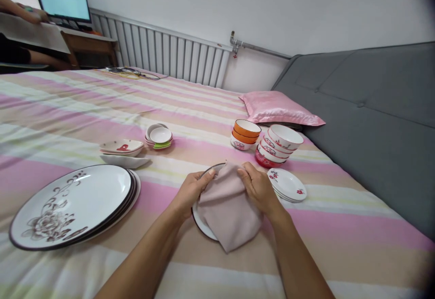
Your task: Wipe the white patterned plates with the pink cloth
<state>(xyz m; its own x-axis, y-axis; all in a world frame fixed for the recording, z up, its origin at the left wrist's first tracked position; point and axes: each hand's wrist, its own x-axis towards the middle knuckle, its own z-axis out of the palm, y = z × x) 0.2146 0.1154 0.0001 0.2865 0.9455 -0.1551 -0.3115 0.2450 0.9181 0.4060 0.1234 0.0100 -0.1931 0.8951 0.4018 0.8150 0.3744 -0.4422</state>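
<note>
A white plate with a dark rim (pixel 204 227) is held low over the bed, mostly hidden under a beige-pink cloth (pixel 231 208). My left hand (pixel 194 190) grips the plate's left edge, its thumb on top by the cloth. With fingers closed, my right hand (pixel 258 185) pinches the cloth against the plate's right side. Close by on the right is a stack of small flowered plates (pixel 287 183). To the left lies a stack of large oval plates (pixel 91 199) with dark rims and a brown flower pattern.
Behind the hands stand orange bowls (pixel 247 129) on a white one and a taller stack of white and red bowls (pixel 283 138). Small dishes (pixel 160 135) and boat-shaped dishes (pixel 121 147) sit left. A pink pillow (pixel 280 106) leans near the grey headboard (pixel 367 95). A person's arm (pixel 20 11) shows far left.
</note>
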